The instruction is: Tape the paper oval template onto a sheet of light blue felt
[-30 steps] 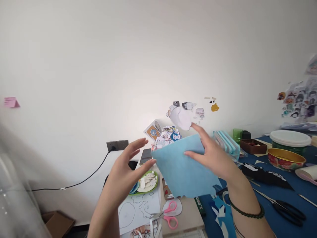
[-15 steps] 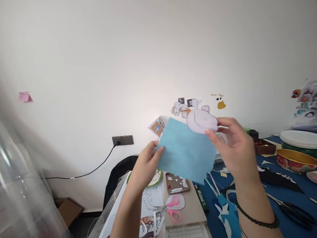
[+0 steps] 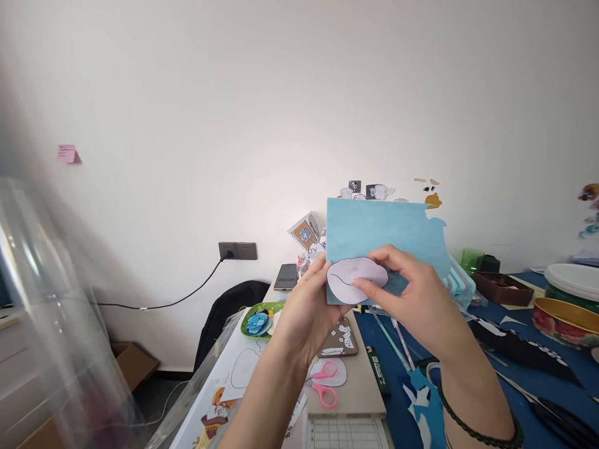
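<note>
A light blue sheet [image 3: 374, 227] with a ragged, cut right edge is held up in front of me. My left hand [image 3: 311, 299] grips its lower left side, its fingers partly behind the sheet. Against the sheet's lower left corner lies a white paper cutout [image 3: 349, 280] with a rounded black outline and one curved line. My right hand [image 3: 402, 287] pinches this cutout between thumb and fingers at its right part. Below the hands, pink-handled scissors [image 3: 324, 383] rest partly on another pale cutout [image 3: 334, 372].
A green tray [image 3: 277, 307] holding blue pieces stands left of the hands, near a phone [image 3: 286, 277]. On the right are black scissors [image 3: 556, 408], a brown box [image 3: 503, 290] and a round golden tin [image 3: 568, 318]. A clear plastic sheet [image 3: 51, 293] hangs at left.
The blue sheet has been turned nearly level and shifted right. My right hand has brought the white cutout from the sheet's upper right down to its lower left corner.
</note>
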